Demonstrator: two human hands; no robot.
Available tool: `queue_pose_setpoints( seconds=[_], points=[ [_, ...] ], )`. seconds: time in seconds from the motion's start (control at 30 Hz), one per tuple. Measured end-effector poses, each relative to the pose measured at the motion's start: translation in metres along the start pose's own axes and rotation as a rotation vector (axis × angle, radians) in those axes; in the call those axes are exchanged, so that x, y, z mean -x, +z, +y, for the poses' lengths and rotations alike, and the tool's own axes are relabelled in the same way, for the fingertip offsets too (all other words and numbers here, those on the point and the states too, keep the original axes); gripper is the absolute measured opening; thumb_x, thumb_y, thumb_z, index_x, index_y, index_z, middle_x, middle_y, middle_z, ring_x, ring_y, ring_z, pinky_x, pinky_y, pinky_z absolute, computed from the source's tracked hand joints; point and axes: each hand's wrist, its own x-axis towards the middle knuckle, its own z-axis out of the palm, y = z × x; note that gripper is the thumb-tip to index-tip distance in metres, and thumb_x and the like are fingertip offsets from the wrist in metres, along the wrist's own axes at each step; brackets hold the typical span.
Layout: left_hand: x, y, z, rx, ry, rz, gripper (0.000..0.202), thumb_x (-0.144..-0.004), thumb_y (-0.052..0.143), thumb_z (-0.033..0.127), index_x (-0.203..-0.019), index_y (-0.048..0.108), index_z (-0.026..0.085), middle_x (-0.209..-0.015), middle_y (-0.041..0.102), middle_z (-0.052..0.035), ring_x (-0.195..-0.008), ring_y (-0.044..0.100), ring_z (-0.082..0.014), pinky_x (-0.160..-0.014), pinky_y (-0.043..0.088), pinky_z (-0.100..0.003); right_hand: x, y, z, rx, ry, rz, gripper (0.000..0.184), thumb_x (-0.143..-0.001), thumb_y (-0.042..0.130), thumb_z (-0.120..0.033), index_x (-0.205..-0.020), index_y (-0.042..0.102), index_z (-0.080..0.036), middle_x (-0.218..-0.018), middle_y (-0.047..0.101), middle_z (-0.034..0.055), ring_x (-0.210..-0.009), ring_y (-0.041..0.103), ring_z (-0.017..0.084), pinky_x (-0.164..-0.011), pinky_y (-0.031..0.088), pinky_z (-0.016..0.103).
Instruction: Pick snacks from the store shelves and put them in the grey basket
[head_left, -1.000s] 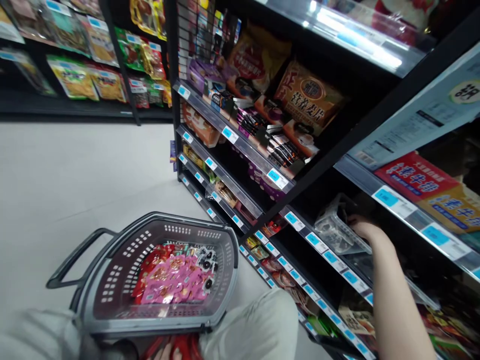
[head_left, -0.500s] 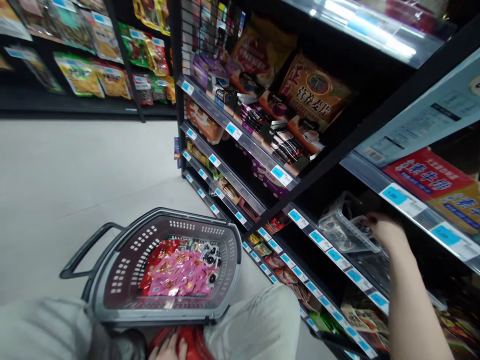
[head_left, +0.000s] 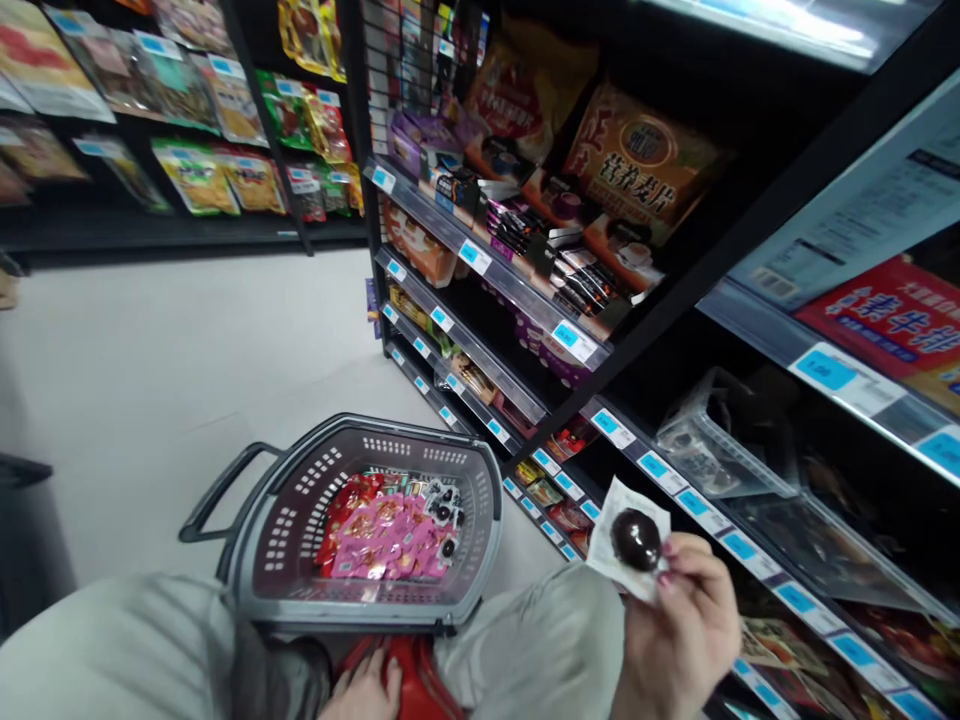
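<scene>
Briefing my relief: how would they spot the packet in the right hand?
Start at the dark shelving on the right; before its lower part is the right hand. It pinches a small white packet with a round, glossy dark centre. Similar-looking packets lie in the grey basket, but this one alone is held up.

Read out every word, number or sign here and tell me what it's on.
"营养麦片" and "正": orange cereal bag
"素牛排": red box
Too small or blurred: the shelf price tags, the light-blue carton's print, and any print on the white packet in the right hand.
</scene>
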Motion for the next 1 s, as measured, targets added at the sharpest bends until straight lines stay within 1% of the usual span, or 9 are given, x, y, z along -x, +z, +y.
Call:
queue_pose_setpoints(
  seconds=[0.23,0.33,0.4,0.5,0.63,0.73,0.83,0.93,1.0],
  points=[
    [-0.005,0.015,-0.004,0.037,-0.01,0.094,0.048,-0.083,0.023,0.031,-0.115,0.053,0.01,-0.118,0.056,-0.0079,-0.108,0.049,-0.024,-0.095,0.035,-0.034,0.037,0.019,0.015,-0.019,0.139,-0.21,0.027,-0.07,0.059,-0.009,-0.093,0.052,-0.021,-0.095,0.044,0.0046,-0.082,0.046,0.013,-0.067,0.039,0.025],
    [-0.004,0.016,-0.005,0.062,0.002,0.133,0.048,-0.083,0.023,0.031,-0.114,0.054,0.01,-0.115,0.058,-0.0092,-0.106,0.051,-0.0243,-0.092,0.037,-0.035,0.046,0.023,0.018,-0.12,0.406,-0.235,0.041,-0.069,0.063,-0.019,-0.108,0.05,-0.024,-0.098,0.05,0.007,-0.075,0.051,0.014,-0.061,0.041,0.026],
    [-0.004,0.016,-0.005,0.072,0.004,0.136,0.048,-0.083,0.023,0.032,-0.114,0.054,0.011,-0.116,0.057,-0.0096,-0.106,0.051,-0.0238,-0.093,0.036,-0.035,0.05,0.027,0.018,-0.225,0.61,-0.213,0.048,-0.066,0.066,-0.022,-0.112,0.05,-0.023,-0.09,0.054,0.0068,-0.07,0.052,0.014,-0.059,0.042,0.027],
    [-0.004,0.016,-0.005,0.063,0.001,0.136,0.048,-0.083,0.024,0.032,-0.114,0.054,0.011,-0.116,0.057,-0.0101,-0.106,0.051,-0.0236,-0.094,0.035,-0.035,0.053,0.037,0.015,-0.528,0.875,-0.136,0.036,-0.061,0.07,-0.02,-0.095,0.058,-0.019,-0.071,0.053,0.001,-0.056,0.047,0.008,-0.051,0.042,0.02],
    [-0.003,0.018,-0.006,0.05,-0.001,0.147,0.048,-0.083,0.024,0.032,-0.112,0.055,0.011,-0.113,0.059,-0.0096,-0.105,0.052,-0.0241,-0.092,0.036,-0.035,0.056,0.05,0.011,-1.162,1.188,-0.057,0.01,-0.073,0.061,-0.013,-0.076,0.052,-0.014,-0.06,0.044,-0.0059,-0.041,0.037,-0.002,-0.04,0.034,0.008],
    [-0.003,0.019,-0.006,0.056,0.004,0.148,0.048,-0.083,0.024,0.032,-0.112,0.055,0.01,-0.113,0.059,-0.0095,-0.105,0.051,-0.0237,-0.093,0.036,-0.035,0.061,0.055,0.011,-1.466,1.215,-0.063,0.008,-0.078,0.053,-0.009,-0.076,0.047,-0.014,-0.06,0.043,-0.0074,-0.04,0.038,-0.004,-0.04,0.032,0.006],
    [-0.004,0.019,-0.006,0.054,0.004,0.145,0.048,-0.083,0.024,0.032,-0.113,0.054,0.01,-0.114,0.058,-0.01,-0.105,0.051,-0.0237,-0.092,0.036,-0.035,0.065,0.056,0.011,-1.547,1.179,-0.093,0.009,-0.08,0.049,-0.01,-0.075,0.045,-0.016,-0.06,0.043,-0.0077,-0.041,0.039,-0.003,-0.04,0.03,0.006],
    [-0.004,0.019,-0.006,0.049,0.005,0.148,0.048,-0.083,0.023,0.031,-0.113,0.054,0.01,-0.114,0.058,-0.01,-0.105,0.051,-0.0238,-0.092,0.037,-0.034,0.064,0.056,0.012,-1.399,1.159,-0.093,0.009,-0.079,0.052,-0.012,-0.074,0.046,-0.016,-0.06,0.043,-0.0079,-0.04,0.037,-0.003,-0.039,0.031,0.006],
    [-0.005,0.019,-0.005,0.048,0.005,0.154,0.048,-0.083,0.023,0.032,-0.112,0.055,0.01,-0.113,0.059,-0.0098,-0.105,0.051,-0.0242,-0.091,0.037,-0.034,0.063,0.057,0.013,-1.154,1.131,-0.089,0.009,-0.075,0.057,-0.014,-0.073,0.049,-0.016,-0.059,0.044,-0.0073,-0.039,0.035,-0.002,-0.039,0.032,0.007]
  ],
)
